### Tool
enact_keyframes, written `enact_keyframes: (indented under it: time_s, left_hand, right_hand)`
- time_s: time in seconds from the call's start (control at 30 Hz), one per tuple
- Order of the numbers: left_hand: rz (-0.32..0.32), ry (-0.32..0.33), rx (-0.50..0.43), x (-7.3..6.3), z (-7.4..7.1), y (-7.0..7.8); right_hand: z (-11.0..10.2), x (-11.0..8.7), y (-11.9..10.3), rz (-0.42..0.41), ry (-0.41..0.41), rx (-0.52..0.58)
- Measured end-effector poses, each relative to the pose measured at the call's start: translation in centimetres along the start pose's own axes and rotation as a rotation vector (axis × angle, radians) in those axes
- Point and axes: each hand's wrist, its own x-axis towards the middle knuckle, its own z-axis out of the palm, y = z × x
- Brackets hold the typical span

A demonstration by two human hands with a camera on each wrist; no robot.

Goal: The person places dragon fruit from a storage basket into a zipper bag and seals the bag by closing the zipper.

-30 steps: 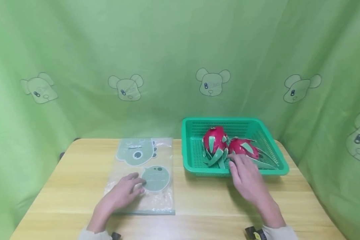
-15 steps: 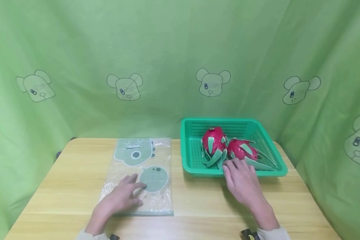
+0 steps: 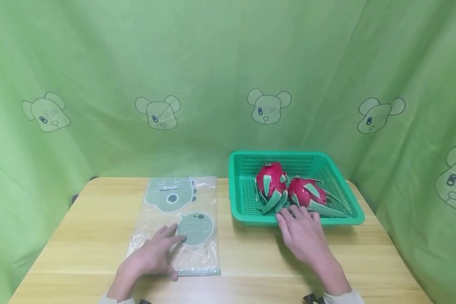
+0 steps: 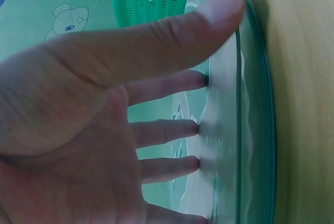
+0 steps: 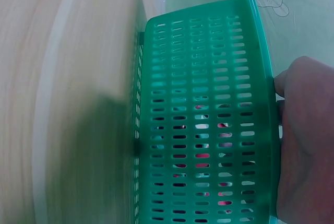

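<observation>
A clear zip bag (image 3: 198, 257) with green cartoon prints lies flat on the table. My left hand (image 3: 153, 254) is over its lower left part, fingers spread, fingertips touching the plastic; the left wrist view shows those fingers (image 4: 167, 130) straight and the thumb apart over the zip edge (image 4: 240, 130). My right hand (image 3: 305, 236) rests on the near rim of a green plastic basket (image 3: 237, 216), its fingertips reaching over the rim and partly hidden. Inside the basket are two red dragon fruits with green scales, the left one (image 3: 274, 179) upright and the right one (image 3: 303, 192) on its side.
The wooden table (image 3: 87, 236) carries the bag at left and the basket at right. A green curtain (image 3: 213, 55) with bear-head prints stands close behind the table and along both sides.
My right hand has drawn back slightly left and toward me, from beside the right dragon fruit to the basket's rim. The left thumb has spread down to the bag's near edge.
</observation>
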Motion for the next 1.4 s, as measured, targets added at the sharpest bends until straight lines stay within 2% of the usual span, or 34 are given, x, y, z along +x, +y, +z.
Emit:
enact_keyframes:
  time_s: [0.17,0.3,0.4,0.7,1.03,1.23,1.4]
  left_hand:
    - [-0.009,-0.051,0.037,-0.4,-0.2,0.3]
    - [-0.019,-0.092,0.059,-0.6,-0.1,0.5]
    - [-0.025,-0.095,0.07,-0.4,0.3,0.4]
    - [-0.06,-0.043,0.085,-0.2,1.2,0.7]
    - [-0.079,-0.02,0.134,0.5,2.5,2.0]
    - [-0.074,0.007,0.136,0.6,2.8,2.0]
    - [-0.069,0.057,0.133,0.6,2.9,1.9]
  right_hand:
    - [0.1,0.0,-0.1,-0.019,0.024,-0.009]
    - [0.0,0.0,-0.2,-0.014,-0.005,-0.013]
    - [-0.1,-0.1,-0.3,-0.005,-0.03,-0.015]
    - [0.0,0.1,-0.6,0.013,-0.063,-0.012]
    - [-0.3,0.0,-0.4,0.016,-0.035,-0.019]
    - [-0.3,-0.2,-0.5,0.015,-0.036,-0.018]
    - [-0.2,-0.2,-0.6,0.009,-0.024,-0.017]
